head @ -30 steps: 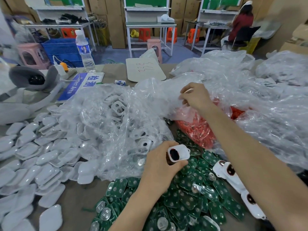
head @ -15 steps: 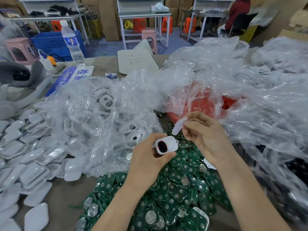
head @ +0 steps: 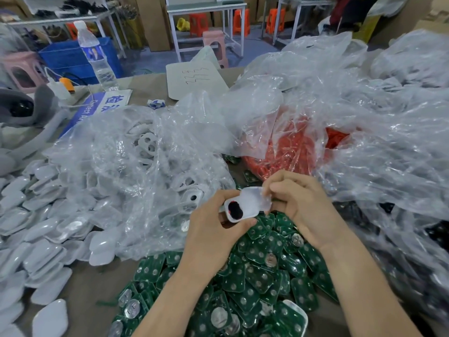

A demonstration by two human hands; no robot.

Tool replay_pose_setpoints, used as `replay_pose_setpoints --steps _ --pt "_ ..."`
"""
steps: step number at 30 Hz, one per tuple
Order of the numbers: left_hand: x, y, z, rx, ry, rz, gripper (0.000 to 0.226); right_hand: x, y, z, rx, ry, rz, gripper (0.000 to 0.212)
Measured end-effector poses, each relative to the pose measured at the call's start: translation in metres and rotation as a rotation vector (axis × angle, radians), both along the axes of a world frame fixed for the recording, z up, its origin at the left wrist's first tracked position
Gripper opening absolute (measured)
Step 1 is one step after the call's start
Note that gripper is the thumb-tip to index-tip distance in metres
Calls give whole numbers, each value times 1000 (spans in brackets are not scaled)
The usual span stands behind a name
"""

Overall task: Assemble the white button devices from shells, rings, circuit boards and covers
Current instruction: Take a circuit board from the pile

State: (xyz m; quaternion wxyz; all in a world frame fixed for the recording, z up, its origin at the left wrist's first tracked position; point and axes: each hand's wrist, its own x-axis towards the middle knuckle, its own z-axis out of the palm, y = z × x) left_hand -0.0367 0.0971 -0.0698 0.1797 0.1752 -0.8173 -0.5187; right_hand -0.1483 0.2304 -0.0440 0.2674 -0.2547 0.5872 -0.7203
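Over the boards (head: 262,271), head view: we hold a shell (head: 247,212) just above the green pile at bench centre, its dark hole facing up.
Left hand (head: 211,232): the grip is clamped on the shell's near end, thumb under and fingers curled round.
Right hand (head: 301,205): the grip is pinched together on a pale, translucent piece (head: 255,194) that touches the shell's far end. We cannot tell whether it is a ring or a cover.
Step in hand: we judge that the piece is being seated on the shell.
Doing it well: we would hold the shell steady, square the piece to its rim first, then press evenly from one end to the other. A tilted start would likely leave one corner proud. Thumbs should stay off the dark hole.
Edges: a clear bag (head: 136,171) of white parts crowds the left hand. A bag of red parts (head: 291,144) lies just beyond the right hand, and loose film rises on the right.
Open room: the space above the boards between our forearms is the freest. White covers (head: 38,242) fill the left of the bench (head: 82,285), with a bare strip near its front edge.
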Motion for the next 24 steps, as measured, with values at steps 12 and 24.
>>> replay_pose_setpoints --steps 12,24 --pt "0 0 -1 -6 -2 8 40 -4 5 1 214 114 -99 18" --pt "-1 0 -1 2 18 -13 40 8 -7 -1 243 171 -134 27"
